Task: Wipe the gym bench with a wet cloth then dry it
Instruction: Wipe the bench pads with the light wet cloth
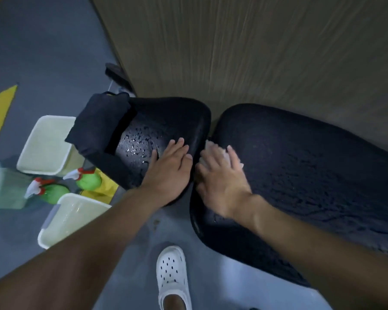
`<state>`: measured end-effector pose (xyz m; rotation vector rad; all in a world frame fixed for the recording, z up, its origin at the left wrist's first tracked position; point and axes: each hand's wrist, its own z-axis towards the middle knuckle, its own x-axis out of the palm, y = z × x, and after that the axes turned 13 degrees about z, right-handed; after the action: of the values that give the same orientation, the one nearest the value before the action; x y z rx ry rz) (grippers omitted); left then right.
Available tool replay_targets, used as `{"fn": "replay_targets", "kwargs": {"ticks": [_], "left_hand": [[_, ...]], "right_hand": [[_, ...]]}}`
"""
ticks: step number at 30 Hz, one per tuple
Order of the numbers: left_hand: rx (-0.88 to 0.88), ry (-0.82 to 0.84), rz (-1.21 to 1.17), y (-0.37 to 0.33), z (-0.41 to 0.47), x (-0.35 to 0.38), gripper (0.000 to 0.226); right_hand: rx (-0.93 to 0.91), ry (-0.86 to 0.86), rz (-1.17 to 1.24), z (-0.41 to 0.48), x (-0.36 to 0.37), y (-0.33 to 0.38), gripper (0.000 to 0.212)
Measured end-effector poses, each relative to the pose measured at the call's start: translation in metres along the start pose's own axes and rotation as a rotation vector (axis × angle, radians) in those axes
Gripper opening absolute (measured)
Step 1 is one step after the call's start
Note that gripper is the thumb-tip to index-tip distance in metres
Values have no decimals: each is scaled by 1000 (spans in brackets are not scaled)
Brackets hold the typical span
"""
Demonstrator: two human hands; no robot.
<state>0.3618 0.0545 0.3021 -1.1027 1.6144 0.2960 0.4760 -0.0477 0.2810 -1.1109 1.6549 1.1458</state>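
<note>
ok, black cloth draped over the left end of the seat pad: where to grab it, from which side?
Take the black cloth at its overhanging outer corner, coming from the floor side by the tubs. That edge hangs clear of the seat pad, so fingers can pinch around it; the rest lies flat on the wet pad. The left hand, resting open on the pad, is nearer.

Single head-worn wide-angle view, aimed steeply downward from close above. Centred on two black padded bench cushions against a wood-grain wall panel; grey floor at left.
</note>
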Motion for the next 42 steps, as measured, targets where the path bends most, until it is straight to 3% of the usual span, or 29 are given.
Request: {"fn": "replay_targets", "kwargs": {"ticks": [5, 9, 12, 17, 24, 34, 36, 39, 42], "left_hand": [[-9, 20, -11, -1, -19, 10, 52], [6, 62, 52, 0, -25, 10, 53], [-10, 87, 5, -4, -27, 5, 52], [18, 127, 123, -14, -39, 13, 52], [331, 187, 296, -65, -63, 47, 56], [420, 234, 379, -219, -83, 96, 56], [432, 222, 368, -263, -90, 115, 55], [456, 220, 346, -336, -104, 146, 54], [501, 209, 317, -411, -113, 177, 53]], "right_hand": [[-401, 195, -111, -91, 55, 43, 38], [-449, 127, -134, -89, 55, 21, 41], [-358, 139, -109, -81, 36, 19, 55], [-57, -17, 35, -104, 40, 12, 66], [78, -86, 75, -181, 49, -50, 79], [110, -315, 116, -284, 60, -169, 53], [180, -494, 390, -311, 52, -193, 43], [431, -768, 1003, -360, 20, -227, 29], [612, -961, 1278, -415, -5, -276, 27]]}}
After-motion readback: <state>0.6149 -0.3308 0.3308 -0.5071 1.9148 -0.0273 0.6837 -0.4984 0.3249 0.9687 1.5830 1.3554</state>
